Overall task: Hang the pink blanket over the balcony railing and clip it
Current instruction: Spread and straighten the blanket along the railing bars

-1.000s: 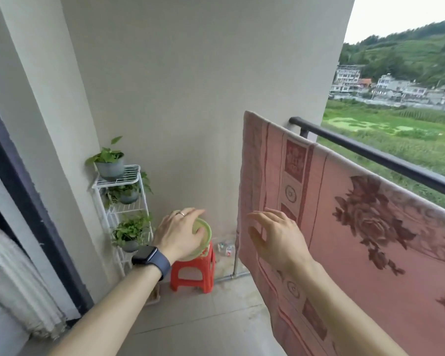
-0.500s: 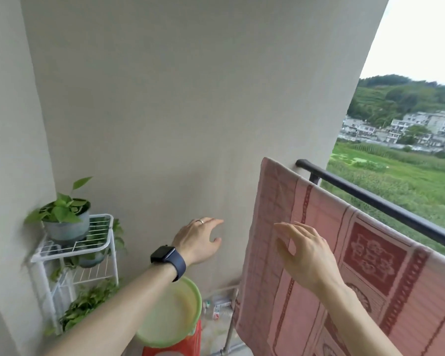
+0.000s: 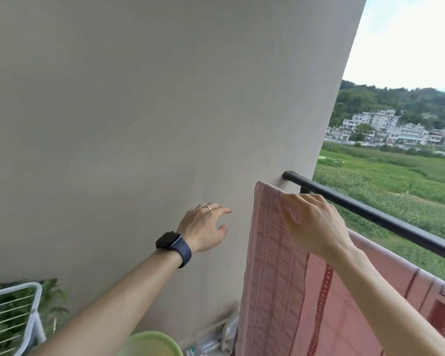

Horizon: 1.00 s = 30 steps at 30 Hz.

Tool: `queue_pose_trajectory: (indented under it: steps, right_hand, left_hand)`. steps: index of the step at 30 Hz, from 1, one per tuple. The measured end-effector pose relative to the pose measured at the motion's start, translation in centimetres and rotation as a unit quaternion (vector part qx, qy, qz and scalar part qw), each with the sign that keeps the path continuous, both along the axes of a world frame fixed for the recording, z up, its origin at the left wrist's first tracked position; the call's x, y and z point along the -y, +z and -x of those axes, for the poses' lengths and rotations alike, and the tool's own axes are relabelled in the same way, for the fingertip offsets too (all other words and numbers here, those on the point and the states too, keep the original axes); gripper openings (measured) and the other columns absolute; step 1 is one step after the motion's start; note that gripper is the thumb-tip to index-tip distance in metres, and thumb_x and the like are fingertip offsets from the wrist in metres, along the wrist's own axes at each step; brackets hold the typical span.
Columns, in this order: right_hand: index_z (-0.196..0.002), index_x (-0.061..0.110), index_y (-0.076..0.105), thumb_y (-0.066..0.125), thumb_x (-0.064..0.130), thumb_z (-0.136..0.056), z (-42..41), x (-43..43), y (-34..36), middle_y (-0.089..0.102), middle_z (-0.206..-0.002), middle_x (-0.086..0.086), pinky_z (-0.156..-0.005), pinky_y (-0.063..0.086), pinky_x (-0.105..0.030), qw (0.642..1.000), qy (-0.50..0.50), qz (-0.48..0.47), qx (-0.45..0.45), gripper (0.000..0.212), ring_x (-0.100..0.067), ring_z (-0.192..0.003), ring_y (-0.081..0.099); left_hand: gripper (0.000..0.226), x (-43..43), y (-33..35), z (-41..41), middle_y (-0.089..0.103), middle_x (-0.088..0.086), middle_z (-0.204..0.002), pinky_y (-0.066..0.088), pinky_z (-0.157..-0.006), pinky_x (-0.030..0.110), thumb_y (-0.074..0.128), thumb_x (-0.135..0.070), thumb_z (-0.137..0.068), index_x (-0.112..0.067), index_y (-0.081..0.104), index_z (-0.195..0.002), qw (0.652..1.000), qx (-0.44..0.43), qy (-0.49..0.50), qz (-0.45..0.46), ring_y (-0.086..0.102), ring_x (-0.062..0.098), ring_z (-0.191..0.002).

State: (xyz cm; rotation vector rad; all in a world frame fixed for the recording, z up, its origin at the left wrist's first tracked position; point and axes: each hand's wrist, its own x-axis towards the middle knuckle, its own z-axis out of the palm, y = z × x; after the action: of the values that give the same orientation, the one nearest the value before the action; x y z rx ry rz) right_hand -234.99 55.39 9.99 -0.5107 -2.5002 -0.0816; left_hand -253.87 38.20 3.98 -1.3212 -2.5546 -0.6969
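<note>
The pink patterned blanket (image 3: 272,278) hangs over the black balcony railing (image 3: 385,219), its left edge close to the wall. My right hand (image 3: 316,224) hovers at the blanket's top left corner with fingers spread, holding nothing. My left hand (image 3: 203,227), with a ring and a dark watch on the wrist, is raised in front of the wall left of the blanket, fingers apart and empty. No clip is visible.
A plain beige wall (image 3: 139,124) fills the left and centre. A white wire plant rack (image 3: 18,312) with green leaves stands at bottom left. A green basin rim (image 3: 152,343) shows at the bottom edge. Beyond the railing lie fields and distant houses.
Both hands have risen toward the top of the blanket. The view has tilted upward, so the stool and floor have dropped out of sight.
</note>
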Motion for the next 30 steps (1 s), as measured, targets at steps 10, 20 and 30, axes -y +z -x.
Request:
queue_pose_trajectory:
  steps: [10,20,30]
  right_hand:
    - [-0.142,0.028,0.045,0.039,0.06,-0.096,-1.0,0.3,1.6,0.066,-0.128,0.002,-0.084,0.055,-0.039,0.977,-0.147,0.109,0.11,0.056,-0.024,-0.111,0.064]
    - [-0.089,0.025,0.056,0.042,0.051,-0.096,-7.6,2.1,1.1,0.064,-0.086,0.001,-0.063,0.048,-0.035,0.962,-0.238,0.065,0.114,0.031,-0.026,-0.076,0.06]
    - [-0.098,0.029,0.062,0.05,0.047,-0.096,-17.9,6.3,1.7,0.064,-0.086,0.005,-0.052,0.036,-0.028,0.972,-0.224,0.037,0.065,0.022,-0.023,-0.072,0.058]
  left_hand:
    - [0.06,-5.2,1.3,-2.7,0.049,0.0,-0.142,0.037,-0.105,0.03,0.065,-0.031,-0.088,-0.027,0.043,-0.143,0.94,0.317,-0.101,-0.082,0.044,0.017,-0.132]
    - [0.037,-10.6,-0.4,-11.3,0.07,0.002,-0.117,0.044,-0.096,0.04,0.067,-0.018,-0.086,-0.018,0.065,-0.123,0.754,0.576,-0.303,-0.089,0.061,0.017,-0.115]
    - [0.021,-7.3,-2.8,-23.0,0.074,0.001,-0.097,0.057,-0.079,0.027,0.07,-0.028,-0.089,-0.018,0.068,-0.108,0.76,0.522,-0.296,-0.25,0.071,0.015,-0.09]
